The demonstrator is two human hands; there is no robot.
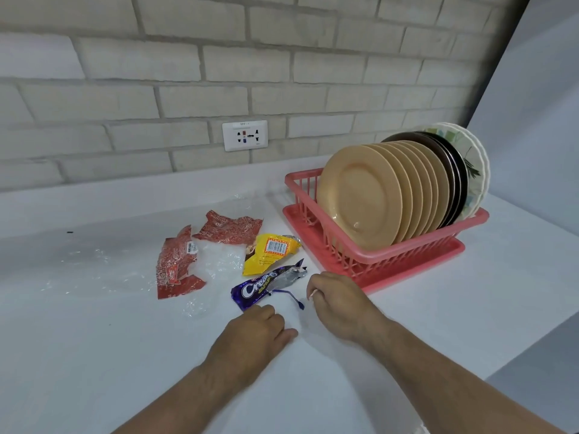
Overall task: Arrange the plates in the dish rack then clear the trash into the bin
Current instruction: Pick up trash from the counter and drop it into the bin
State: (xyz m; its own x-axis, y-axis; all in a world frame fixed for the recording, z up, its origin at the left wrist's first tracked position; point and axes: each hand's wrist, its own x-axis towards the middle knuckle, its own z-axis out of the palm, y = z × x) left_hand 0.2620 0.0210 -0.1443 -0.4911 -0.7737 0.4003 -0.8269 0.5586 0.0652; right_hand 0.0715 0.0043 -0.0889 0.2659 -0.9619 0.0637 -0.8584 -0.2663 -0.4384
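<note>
A white counter (407, 355) fills the lower view, backed by a pale brick wall (188, 73) with a white socket plate (245, 135) set low in it. On the counter's right stands a pink dish rack (391, 258) on a matching tray, and the plates stand upright in it in one row — a run of tan plates (360, 195) at the front, dark brown plates (454, 170) behind them, and a white patterned plate (476, 158) at the very back.

Both forearms reach in from the bottom edge, angled toward each other. The left hand (257, 333) lies low over the counter with its back up and fingers curled under, knuckles just short of the purple wrapper (266, 286); it looks loosely closed, and I cannot tell if anything is in it. The right hand (338, 302) is held beside the rack's near corner, fingers bent inward in a loose fist, with something small and pale showing at the fingertips — too small to name.

The trash lies left of the rack: a torn red wrapper (178, 264) in pieces, clear crumpled plastic (219, 258) between them, a yellow packet (269, 252) just beside the rack, and the purple wrapper nearest the hands, with a thin purple strip (294, 299) trailing from it between the two hands.
</note>
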